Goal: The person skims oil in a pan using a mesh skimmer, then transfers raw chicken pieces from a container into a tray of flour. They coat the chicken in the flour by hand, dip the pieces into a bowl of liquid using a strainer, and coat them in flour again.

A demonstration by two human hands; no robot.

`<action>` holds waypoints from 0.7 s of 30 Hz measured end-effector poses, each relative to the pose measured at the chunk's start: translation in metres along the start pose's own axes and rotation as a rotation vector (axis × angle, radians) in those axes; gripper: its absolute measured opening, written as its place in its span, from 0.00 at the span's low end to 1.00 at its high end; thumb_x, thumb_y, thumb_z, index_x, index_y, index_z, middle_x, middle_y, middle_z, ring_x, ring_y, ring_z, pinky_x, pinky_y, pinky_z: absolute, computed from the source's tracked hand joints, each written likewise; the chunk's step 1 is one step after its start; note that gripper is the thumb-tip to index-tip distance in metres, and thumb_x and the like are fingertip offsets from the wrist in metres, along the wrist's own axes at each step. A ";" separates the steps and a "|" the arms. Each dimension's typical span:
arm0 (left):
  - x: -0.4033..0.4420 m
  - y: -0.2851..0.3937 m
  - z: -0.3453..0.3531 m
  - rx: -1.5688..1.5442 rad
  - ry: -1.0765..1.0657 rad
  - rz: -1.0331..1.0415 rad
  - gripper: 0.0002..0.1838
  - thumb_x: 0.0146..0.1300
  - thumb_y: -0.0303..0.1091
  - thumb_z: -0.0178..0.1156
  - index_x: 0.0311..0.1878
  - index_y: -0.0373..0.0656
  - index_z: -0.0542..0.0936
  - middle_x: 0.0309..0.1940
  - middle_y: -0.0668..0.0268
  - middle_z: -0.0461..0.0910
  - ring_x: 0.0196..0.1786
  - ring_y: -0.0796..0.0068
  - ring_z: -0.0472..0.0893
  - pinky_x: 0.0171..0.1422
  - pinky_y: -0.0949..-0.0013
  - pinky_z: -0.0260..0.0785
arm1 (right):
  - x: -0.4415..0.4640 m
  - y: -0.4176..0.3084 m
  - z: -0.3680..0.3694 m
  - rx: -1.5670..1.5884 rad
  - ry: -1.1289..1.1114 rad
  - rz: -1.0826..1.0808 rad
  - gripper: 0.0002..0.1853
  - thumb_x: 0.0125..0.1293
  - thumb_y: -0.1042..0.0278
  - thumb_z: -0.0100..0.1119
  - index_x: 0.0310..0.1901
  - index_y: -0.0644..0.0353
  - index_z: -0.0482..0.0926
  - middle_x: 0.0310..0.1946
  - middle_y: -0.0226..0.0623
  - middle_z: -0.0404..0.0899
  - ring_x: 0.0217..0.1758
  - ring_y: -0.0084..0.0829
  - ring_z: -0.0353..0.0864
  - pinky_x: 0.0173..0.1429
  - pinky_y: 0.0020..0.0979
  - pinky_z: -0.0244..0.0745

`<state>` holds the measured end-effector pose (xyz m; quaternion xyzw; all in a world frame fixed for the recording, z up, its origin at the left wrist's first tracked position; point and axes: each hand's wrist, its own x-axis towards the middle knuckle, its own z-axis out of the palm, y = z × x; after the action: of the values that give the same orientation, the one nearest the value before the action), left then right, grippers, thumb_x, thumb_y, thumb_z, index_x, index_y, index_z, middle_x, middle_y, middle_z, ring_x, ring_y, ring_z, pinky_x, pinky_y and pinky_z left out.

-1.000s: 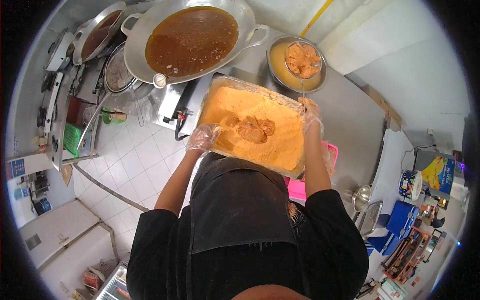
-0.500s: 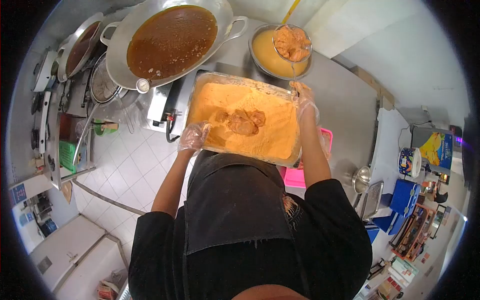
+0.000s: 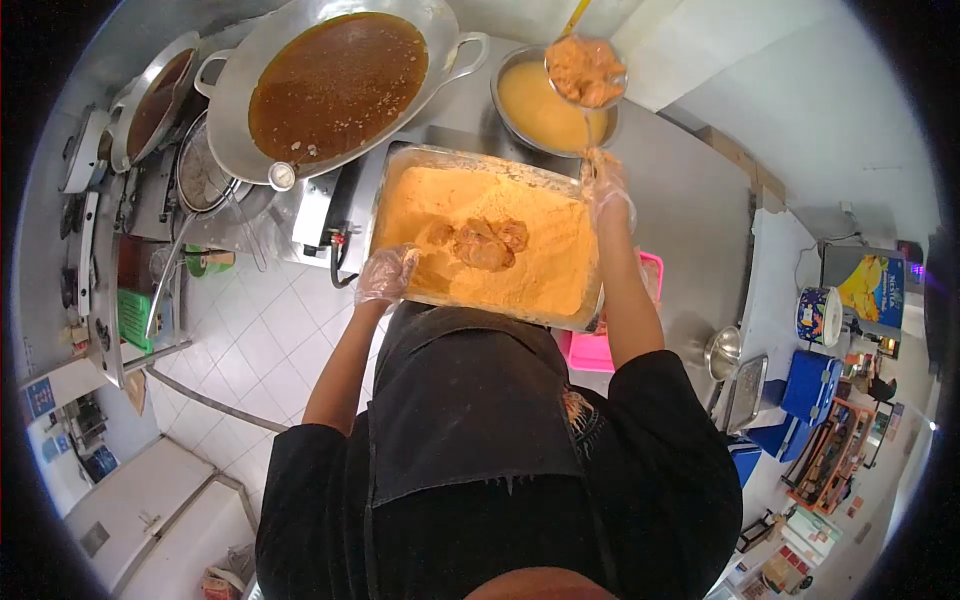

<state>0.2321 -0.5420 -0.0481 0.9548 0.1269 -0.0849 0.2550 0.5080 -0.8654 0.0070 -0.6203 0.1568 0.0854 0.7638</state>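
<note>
My right hand (image 3: 609, 192), in a clear plastic glove, is closed round the handle of a wire strainer (image 3: 588, 126). Marinated pieces that look like raw chicken (image 3: 586, 70) fill the strainer, held over the far right edge of a metal bowl (image 3: 505, 113) of cloudy yellow liquid. My left hand (image 3: 387, 274), also gloved, grips the near left corner of a rectangular tray (image 3: 480, 158). Orange seasoned flour (image 3: 545, 265) covers the tray's bottom, and a few wet chicken pieces (image 3: 487, 245) lie in its middle.
A large wok (image 3: 225, 130) of brown oil stands at the far left, with a thermometer dial (image 3: 282, 177) at its rim. A second oil pan (image 3: 160, 105) and a mesh skimmer (image 3: 203, 180) are farther left. The pink basket (image 3: 590, 352) sits right of my apron.
The loaded strainer has risen slightly and moved a little outward over the bowl's far edge. My left hand and the tray have barely moved.
</note>
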 end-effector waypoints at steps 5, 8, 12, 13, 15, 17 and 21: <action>0.004 -0.006 0.006 -0.041 0.012 0.008 0.23 0.77 0.54 0.50 0.52 0.46 0.85 0.43 0.48 0.86 0.49 0.45 0.84 0.54 0.48 0.76 | 0.009 -0.012 0.002 -0.089 0.003 0.095 0.09 0.72 0.64 0.60 0.43 0.60 0.84 0.29 0.31 0.82 0.22 0.19 0.70 0.25 0.24 0.65; 0.004 -0.011 0.013 -0.074 0.063 0.033 0.23 0.76 0.54 0.51 0.51 0.46 0.86 0.42 0.48 0.86 0.48 0.44 0.84 0.53 0.47 0.76 | 0.036 0.048 -0.014 -0.107 -0.004 -0.032 0.10 0.73 0.64 0.60 0.44 0.61 0.85 0.27 0.31 0.82 0.21 0.19 0.71 0.23 0.25 0.64; 0.003 -0.004 0.001 -0.028 0.026 0.012 0.23 0.76 0.54 0.50 0.52 0.45 0.85 0.43 0.48 0.86 0.49 0.44 0.83 0.53 0.47 0.76 | 0.049 0.055 -0.013 -0.245 0.058 0.067 0.11 0.74 0.63 0.59 0.44 0.61 0.86 0.25 0.31 0.81 0.19 0.20 0.70 0.22 0.25 0.62; 0.002 -0.005 0.002 -0.030 0.041 0.030 0.23 0.76 0.54 0.50 0.53 0.45 0.85 0.43 0.48 0.85 0.49 0.44 0.83 0.53 0.47 0.76 | 0.042 0.049 -0.012 -0.275 0.056 0.034 0.11 0.75 0.63 0.59 0.44 0.62 0.86 0.25 0.31 0.81 0.19 0.20 0.69 0.22 0.25 0.62; 0.002 -0.005 0.004 -0.027 0.036 0.040 0.24 0.77 0.53 0.49 0.53 0.45 0.85 0.44 0.48 0.85 0.49 0.44 0.83 0.53 0.47 0.76 | 0.033 0.033 -0.011 -0.256 0.050 0.017 0.11 0.75 0.63 0.60 0.44 0.61 0.85 0.25 0.31 0.81 0.19 0.19 0.69 0.22 0.25 0.62; 0.002 -0.003 0.001 -0.009 -0.007 0.026 0.24 0.77 0.53 0.48 0.54 0.45 0.85 0.45 0.48 0.85 0.49 0.44 0.83 0.54 0.47 0.76 | 0.023 0.016 -0.011 -0.153 0.047 0.051 0.10 0.74 0.62 0.60 0.44 0.61 0.85 0.24 0.30 0.80 0.18 0.19 0.68 0.22 0.25 0.62; 0.002 -0.002 -0.003 0.022 -0.007 0.055 0.24 0.78 0.53 0.47 0.54 0.45 0.85 0.45 0.49 0.85 0.49 0.45 0.83 0.54 0.47 0.75 | 0.006 -0.004 -0.002 -0.140 0.044 0.014 0.09 0.73 0.63 0.62 0.43 0.59 0.85 0.22 0.26 0.76 0.19 0.19 0.67 0.23 0.26 0.61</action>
<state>0.2342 -0.5386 -0.0467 0.9604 0.0988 -0.0828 0.2470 0.5150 -0.8683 0.0086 -0.6728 0.1715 0.0879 0.7143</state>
